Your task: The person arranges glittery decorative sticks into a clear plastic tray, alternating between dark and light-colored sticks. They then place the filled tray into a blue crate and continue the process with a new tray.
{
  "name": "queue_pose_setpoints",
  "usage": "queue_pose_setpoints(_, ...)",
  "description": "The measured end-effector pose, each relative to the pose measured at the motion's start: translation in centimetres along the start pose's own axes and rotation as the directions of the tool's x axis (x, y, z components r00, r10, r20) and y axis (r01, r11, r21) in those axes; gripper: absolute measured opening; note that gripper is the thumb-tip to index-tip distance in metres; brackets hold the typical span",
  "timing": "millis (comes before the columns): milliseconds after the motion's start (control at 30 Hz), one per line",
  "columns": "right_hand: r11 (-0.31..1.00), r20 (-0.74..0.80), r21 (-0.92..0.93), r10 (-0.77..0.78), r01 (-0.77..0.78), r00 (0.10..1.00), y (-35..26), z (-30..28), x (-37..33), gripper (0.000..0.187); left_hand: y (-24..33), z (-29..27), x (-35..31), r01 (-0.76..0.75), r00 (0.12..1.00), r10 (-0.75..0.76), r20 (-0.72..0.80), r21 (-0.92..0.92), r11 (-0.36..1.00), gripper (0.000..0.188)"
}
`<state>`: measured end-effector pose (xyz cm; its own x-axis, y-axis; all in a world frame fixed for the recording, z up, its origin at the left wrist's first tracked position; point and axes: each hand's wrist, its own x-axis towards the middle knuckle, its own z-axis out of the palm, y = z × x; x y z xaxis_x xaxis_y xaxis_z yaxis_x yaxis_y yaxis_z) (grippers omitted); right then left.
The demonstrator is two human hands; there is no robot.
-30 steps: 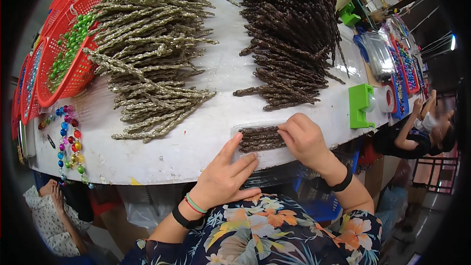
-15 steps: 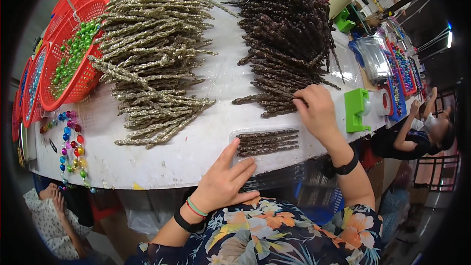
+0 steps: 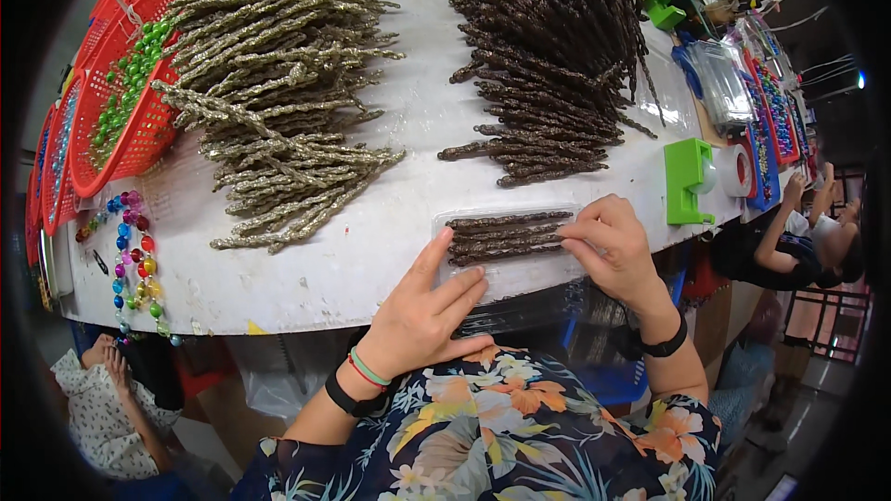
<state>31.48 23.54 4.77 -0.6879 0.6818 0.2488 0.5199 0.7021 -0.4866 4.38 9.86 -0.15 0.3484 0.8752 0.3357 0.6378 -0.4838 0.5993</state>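
Several dark brown, shiny twisted sticks (image 3: 510,232) lie side by side in a shallow clear plastic tray (image 3: 506,280) at the table's front edge. My left hand (image 3: 418,306) is open, fingers apart, its fingertips resting at the tray's left end. At the opposite end my right hand (image 3: 613,250) pinches the tip of one dark twisted stick (image 3: 548,231) between thumb and fingers, low over the tray. Beyond the tray spreads a big pile of the same dark sticks (image 3: 548,65). Left of it lies a pile of gold-coloured twisted sticks (image 3: 278,102).
Red plastic baskets (image 3: 139,139) with green beads stand at the left. A multicoloured bead string (image 3: 121,260) hangs over the front edge. To the right are a green tape dispenser (image 3: 685,181), a tape roll (image 3: 739,170) and clear bags (image 3: 719,83). Other people sit at both sides.
My right hand has come from the dark pile down to the tray's right end, bringing a dark stick. My left hand stays at the tray's left end.
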Motion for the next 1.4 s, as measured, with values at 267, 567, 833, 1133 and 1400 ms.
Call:
queue_pose_setpoints(267,0.997,0.078,-0.054,-0.048,0.053,0.996,-0.7,0.6,-0.9,0.02,0.1,0.1,-0.1,-0.009,1.0,0.009,-0.017,-0.016,1.0,0.054)
queue_pose_setpoints(567,0.982,0.02,-0.157,-0.104,0.106,0.994,-1.4,2.7,-1.1,0.015,-0.1,0.1,-0.1,-0.017,1.0,0.017,-0.02,-0.011,1.0,0.055)
queue_pose_setpoints(833,0.988,0.019,0.148,-0.042,0.039,0.999,-3.1,1.1,3.6,0.011,0.4,-0.6,-2.1,0.032,0.999,-0.031,-0.032,0.022,0.999,0.058)
queue_pose_setpoints(1133,0.949,0.06,0.07,-0.313,0.308,0.948,-7.6,8.4,16.0,0.02,0.3,-2.4,-7.8,0.225,0.961,-0.189,-0.2,0.174,0.959,0.049)
queue_pose_setpoints(1400,0.967,0.085,0.106,-0.241,0.232,0.967,-8.5,11.4,17.5,0.017,-1.2,-1.7,-8.2,0.154,0.961,-0.119,-0.251,0.125,0.98,0.04)
